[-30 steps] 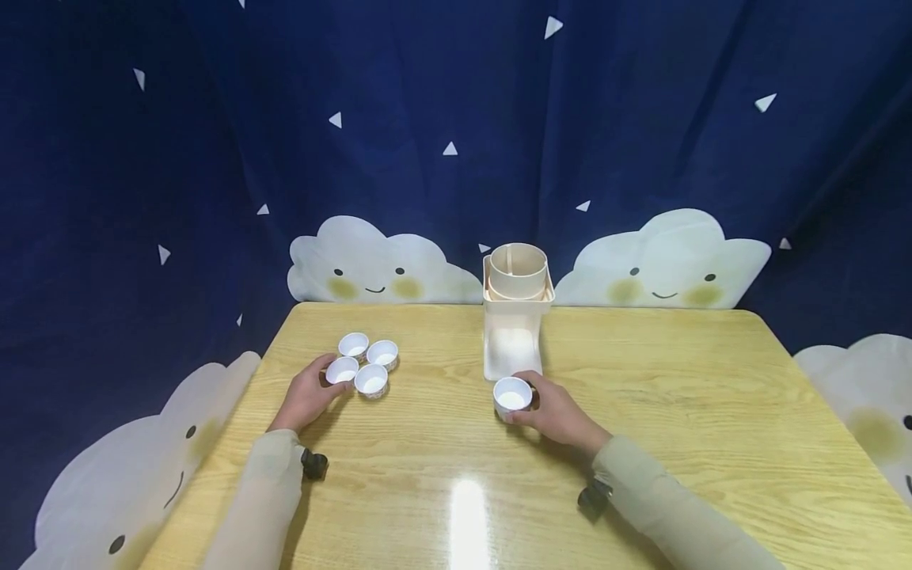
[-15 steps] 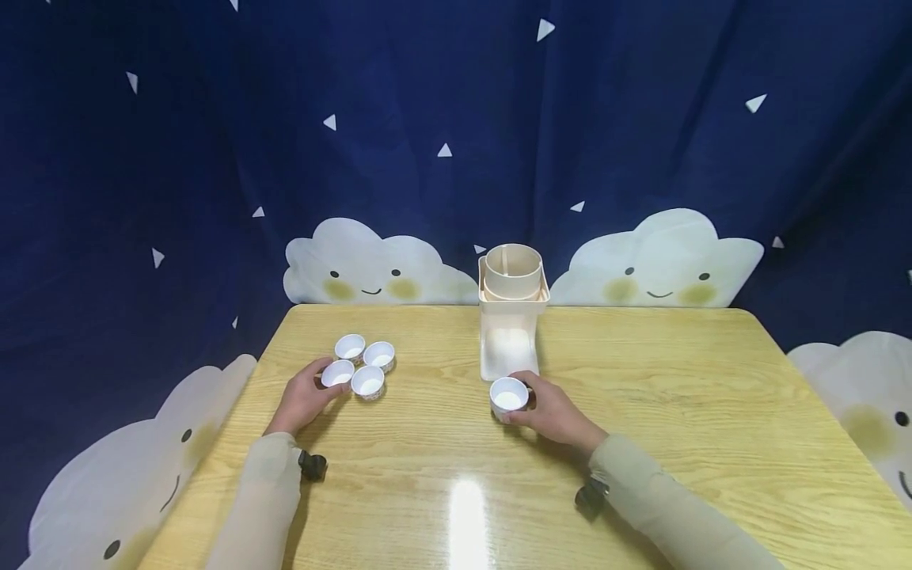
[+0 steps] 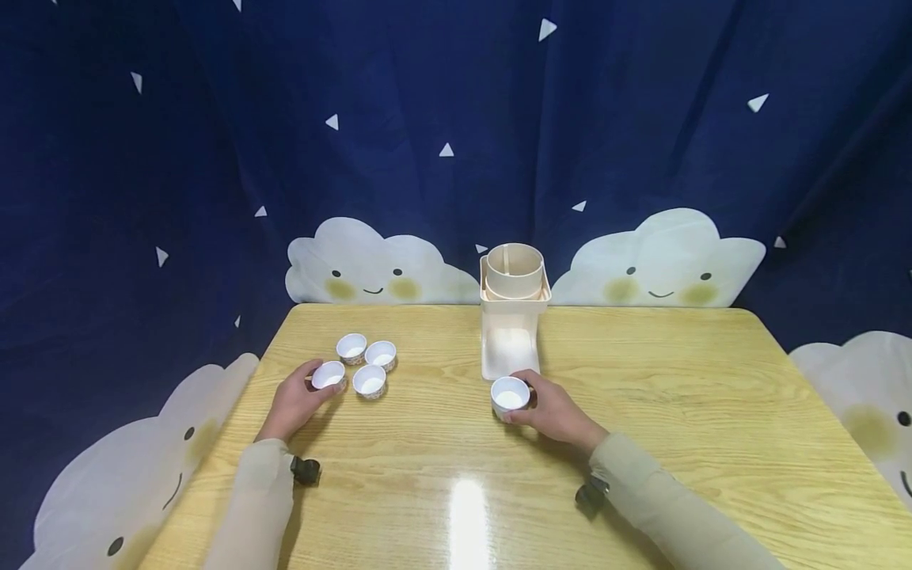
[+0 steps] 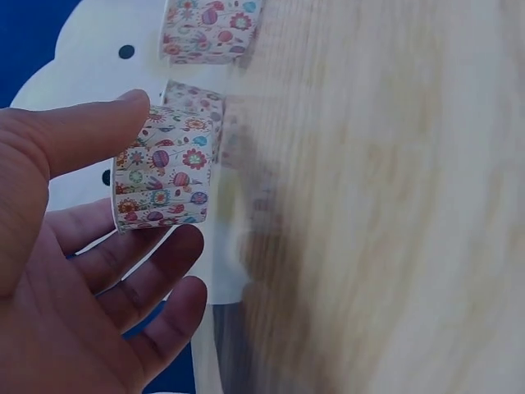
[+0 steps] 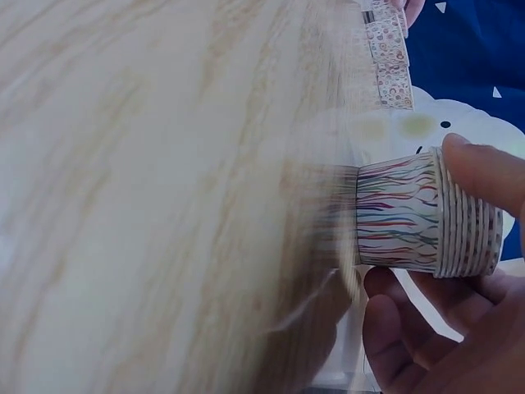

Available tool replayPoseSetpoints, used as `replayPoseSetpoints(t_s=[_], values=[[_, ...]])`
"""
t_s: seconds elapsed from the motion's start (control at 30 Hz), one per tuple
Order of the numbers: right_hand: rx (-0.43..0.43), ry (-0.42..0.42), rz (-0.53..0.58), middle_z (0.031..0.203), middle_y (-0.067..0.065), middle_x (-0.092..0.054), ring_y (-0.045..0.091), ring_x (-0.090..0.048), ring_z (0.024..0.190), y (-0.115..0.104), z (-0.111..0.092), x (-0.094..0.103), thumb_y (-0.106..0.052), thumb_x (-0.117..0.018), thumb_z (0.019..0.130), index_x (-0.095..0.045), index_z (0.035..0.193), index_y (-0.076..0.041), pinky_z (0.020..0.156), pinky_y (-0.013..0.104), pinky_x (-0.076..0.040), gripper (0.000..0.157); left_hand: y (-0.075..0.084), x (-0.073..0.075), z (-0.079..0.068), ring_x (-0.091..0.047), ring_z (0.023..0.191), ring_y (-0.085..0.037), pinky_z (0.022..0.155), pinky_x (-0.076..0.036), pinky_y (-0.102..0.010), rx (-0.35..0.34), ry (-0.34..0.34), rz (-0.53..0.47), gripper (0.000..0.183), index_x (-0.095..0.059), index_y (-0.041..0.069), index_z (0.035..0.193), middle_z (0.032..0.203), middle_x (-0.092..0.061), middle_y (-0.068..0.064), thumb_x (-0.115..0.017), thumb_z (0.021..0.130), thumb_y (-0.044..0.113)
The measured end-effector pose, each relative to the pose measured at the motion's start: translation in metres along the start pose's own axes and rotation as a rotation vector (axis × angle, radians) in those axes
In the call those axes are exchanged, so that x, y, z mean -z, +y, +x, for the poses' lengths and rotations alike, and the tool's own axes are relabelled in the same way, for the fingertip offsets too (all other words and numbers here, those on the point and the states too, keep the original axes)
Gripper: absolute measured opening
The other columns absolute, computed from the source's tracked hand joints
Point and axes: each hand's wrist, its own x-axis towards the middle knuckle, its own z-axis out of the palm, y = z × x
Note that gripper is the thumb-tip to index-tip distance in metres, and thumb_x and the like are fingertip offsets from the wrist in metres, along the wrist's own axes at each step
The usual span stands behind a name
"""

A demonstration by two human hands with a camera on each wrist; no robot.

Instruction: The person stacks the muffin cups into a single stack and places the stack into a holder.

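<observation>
My left hand (image 3: pixel 288 405) pinches a small paper baking cup (image 3: pixel 329 375) between thumb and fingers. Flowers are printed on its side, as the left wrist view shows. Just to its right stand three white-lined baking cups (image 3: pixel 370 381), set close together. My right hand (image 3: pixel 559 413) grips a nested stack of paper baking cups (image 5: pixel 402 213), thumb on one side and fingers on the other. Wavy coloured lines cover the stack's lowest cup, and several rims show in the right wrist view. The stack is upright, right in front of a cream plastic holder (image 3: pixel 514 273).
The holder has a round open tube on top and a curved tray (image 3: pixel 510 352) below. It stands near the back edge of the wooden table (image 3: pixel 641 380). A dark blue curtain (image 3: pixel 456 95) with cloud cutouts hangs behind.
My left hand has drawn one flowered baking cup left and slightly nearer, away from the other three. My right hand and its stack stay in place.
</observation>
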Motion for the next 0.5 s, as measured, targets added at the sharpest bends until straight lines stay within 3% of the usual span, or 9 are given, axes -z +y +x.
replayPoseSetpoints(t_s=[0.27,0.5], values=[[-0.001,-0.016,0.037,0.116,0.011,-0.067,0.021,-0.064,0.102,0.001,-0.001,-0.001,-0.018,-0.084,0.078,-0.056,0.127,-0.006,0.089,0.035,-0.049,0.058,0.009,0.011,-0.011,-0.059,0.116,-0.038,0.090,-0.047,-0.038,-0.003,0.020,-0.031,0.075,-0.040,0.002,0.148,0.138,-0.055,-0.027,-0.072,0.089,0.032],[-0.015,-0.009,0.038,0.118,0.011,-0.066,0.022,-0.062,0.104,0.003,0.001,0.000,-0.019,-0.084,0.078,-0.056,0.128,-0.006,0.091,0.036,-0.048,0.059,0.032,0.014,-0.015,-0.058,0.119,-0.036,0.089,-0.046,-0.038,-0.107,0.057,-0.079,0.068,-0.044,0.003,0.146,0.140,-0.055,-0.022,-0.072,0.089,0.025]])
